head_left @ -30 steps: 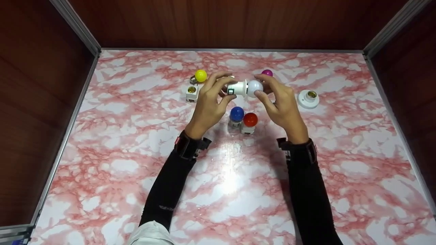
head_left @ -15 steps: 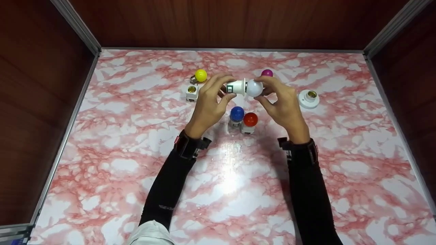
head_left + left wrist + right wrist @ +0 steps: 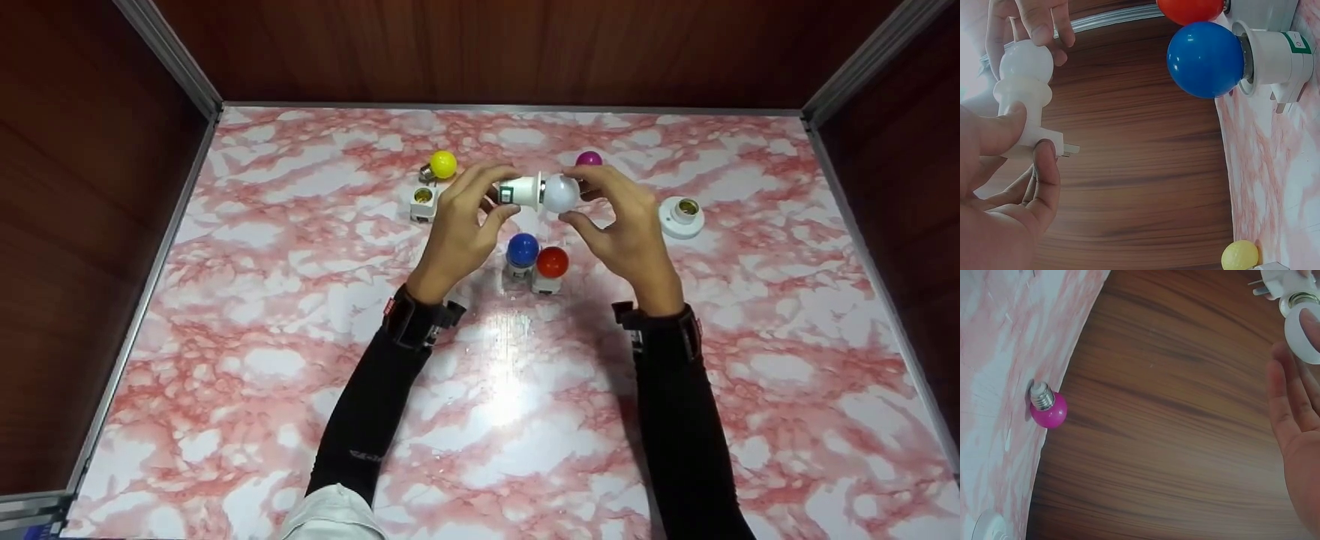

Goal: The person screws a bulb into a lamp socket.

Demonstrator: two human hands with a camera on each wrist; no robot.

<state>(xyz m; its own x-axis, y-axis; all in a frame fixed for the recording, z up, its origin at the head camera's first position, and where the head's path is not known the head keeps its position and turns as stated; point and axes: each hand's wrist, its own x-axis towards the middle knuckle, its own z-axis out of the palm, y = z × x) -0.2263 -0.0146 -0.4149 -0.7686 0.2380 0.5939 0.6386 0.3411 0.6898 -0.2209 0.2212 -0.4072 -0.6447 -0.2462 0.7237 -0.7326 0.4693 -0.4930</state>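
My left hand grips a white plug-in bulb socket above the table, thumb on one side and fingers on the other. Two flat prongs stick out of its side in the left wrist view. A white light bulb sits in the socket's mouth, with a band of metal thread showing between glass and flange. My right hand holds the bulb's round end, fingers above and thumb at its lower edge. In the right wrist view a fingertip overlaps the bulb's glass.
Below the hands, a blue bulb and a red bulb stand in sockets. Behind are a loose yellow bulb, a bare square socket and a loose magenta bulb. A round lampholder lies right. Brown walls surround the table.
More metal thread shows between the bulb and the socket's flange than a second ago. My right thumb has shifted from the glass to its lower edge. The left hand has barely moved.
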